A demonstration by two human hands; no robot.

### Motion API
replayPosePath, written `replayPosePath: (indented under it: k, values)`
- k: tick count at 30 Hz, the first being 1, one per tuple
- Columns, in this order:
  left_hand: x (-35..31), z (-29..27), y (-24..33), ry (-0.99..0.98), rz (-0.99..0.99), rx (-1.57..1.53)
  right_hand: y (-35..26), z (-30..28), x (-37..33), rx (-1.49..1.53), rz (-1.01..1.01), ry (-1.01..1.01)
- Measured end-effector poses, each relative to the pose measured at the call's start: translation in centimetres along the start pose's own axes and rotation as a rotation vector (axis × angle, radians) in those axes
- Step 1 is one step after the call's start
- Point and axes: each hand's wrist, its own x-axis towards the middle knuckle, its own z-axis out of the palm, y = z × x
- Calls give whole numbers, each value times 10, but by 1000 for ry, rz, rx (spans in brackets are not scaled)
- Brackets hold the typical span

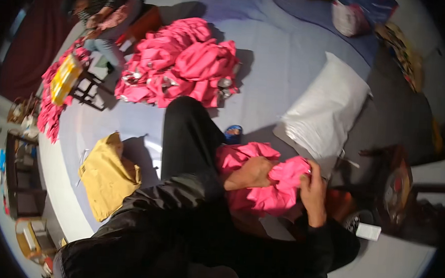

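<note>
A crumpled pink cloth piece [264, 200] lies bunched over my lap. My left hand [253, 174] is closed on its middle, with the fingertips partly lost in the folds. At the cloth's right edge, my right hand [315, 190] pinches a gathered part between thumb and fingers. A small dark or shiny spot shows by the right fingertips, too small to make out. Both hands are close together, with a short stretch of pink cloth between them.
A big heap of pink cloth pieces [181, 65] with silvery bits lies ahead. A stuffed white sack [329, 107] rests at right, a yellow bag [109, 178] at left. Beyond a yellow-topped stool [67, 78], another person [105, 14] sits bent over. A dark wooden stand [395, 188] is near my right.
</note>
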Motion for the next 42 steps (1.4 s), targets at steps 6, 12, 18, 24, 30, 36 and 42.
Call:
replayPosePath:
  k: [6,12,18,24,30,36,42]
  values:
    - [2,4,6,9,27,-40,4,11,0,45,119,166]
    - [9,-5,27,38,-47,-77,16,3,2,50,37,386]
    - [7,10,10,89,127,100,28,-10,5,126,145,496]
    - [0,19,6,98,83,9,20,-15,3,172,187,463]
    - [0,15,15,35,-19,-46,17,-20,8,220,161,528]
    - [-2,16,22,-6,-69,-165,22,-29,10,217,204,505]
    - [-7,12,14,24,-91,-151,40,-36,11,368,284,389]
